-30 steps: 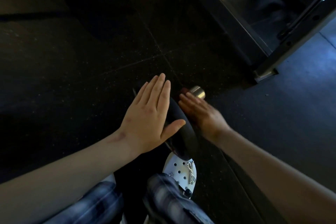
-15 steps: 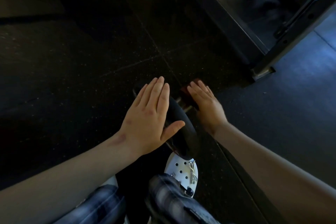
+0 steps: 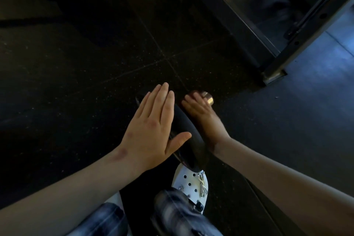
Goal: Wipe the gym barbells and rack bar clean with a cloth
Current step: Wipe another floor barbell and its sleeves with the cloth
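A black weight plate [image 3: 189, 140] stands on edge on the dark floor, mounted on a barbell whose silver sleeve end [image 3: 208, 99] shows just beyond it. My left hand [image 3: 151, 126] presses flat against the plate's left face, fingers straight. On the other side of the plate, my right hand [image 3: 201, 113] lies over the sleeve, its fingers curled over a dark reddish cloth [image 3: 191, 93]. Only a small edge of the cloth peeks out past the fingertips. The right hand is motion-blurred.
A black steel rack frame [image 3: 306, 34] with holes along its beam runs diagonally at the upper right, its foot [image 3: 274, 74] resting on the floor. My white perforated shoe [image 3: 193, 182] and plaid trouser leg sit directly below the plate. Speckled rubber floor tiles [image 3: 95, 73] spread to the left.
My right hand slid outward over the sleeve end half a second ago, then drew back toward the plate, uncovering the silver end again. The left hand stayed flat on the plate.
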